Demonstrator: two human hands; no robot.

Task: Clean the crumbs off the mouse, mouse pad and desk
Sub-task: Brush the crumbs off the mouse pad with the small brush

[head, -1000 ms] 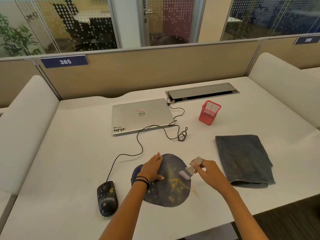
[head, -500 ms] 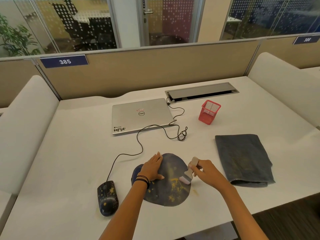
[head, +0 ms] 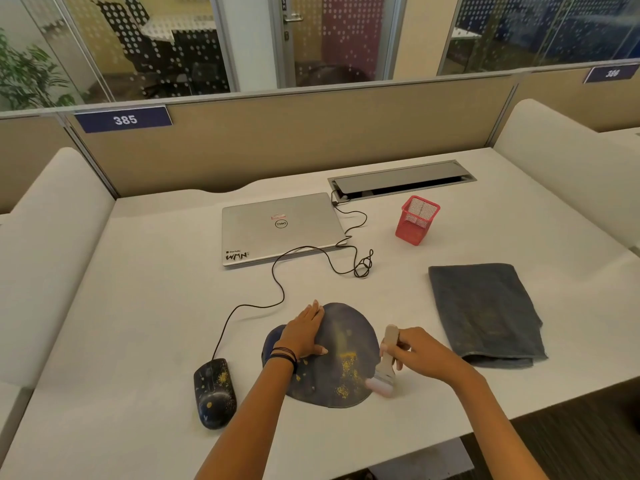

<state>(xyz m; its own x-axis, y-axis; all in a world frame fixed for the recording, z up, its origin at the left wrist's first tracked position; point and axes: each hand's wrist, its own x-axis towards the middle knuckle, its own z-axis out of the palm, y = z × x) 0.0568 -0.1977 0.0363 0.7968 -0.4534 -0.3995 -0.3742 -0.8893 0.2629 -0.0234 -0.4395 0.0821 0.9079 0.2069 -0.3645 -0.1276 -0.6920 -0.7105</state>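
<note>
One round, dark blue mouse pad (head: 346,327) lies flat near the front edge of the white desk (head: 156,306), roughly midway along that edge, its surface smooth and speckled with yellow crumbs (head: 346,370) gathered toward its front right part. One small brush (head: 385,363) stands over the pad's right rim, its pale handle running from back to front with a slight tilt and its pinkish bristle head pointing down toward the front edge, touching the pad's border. The right hand (head: 420,353) is clenched around the brush handle. The left hand (head: 304,332) lies flat and spread on the pad's left part, palm down, fingers pointing toward the back of the desk, grasping nothing; dark bands circle its wrist.

One dark, oval mouse (head: 214,393) sits just left of the pad, closer to the front edge, its long axis running front to back, with yellow specks on its glossy shell. Its thin black cable (head: 277,282) curves back toward one closed silver laptop (head: 280,228) near the middle of the desk. One folded grey cloth (head: 485,311), soft and rectangular, lies right of the pad. One red mesh cup (head: 417,220), square in section, stands behind the cloth, in front of a grey cable hatch (head: 401,180) at the back edge.
</note>
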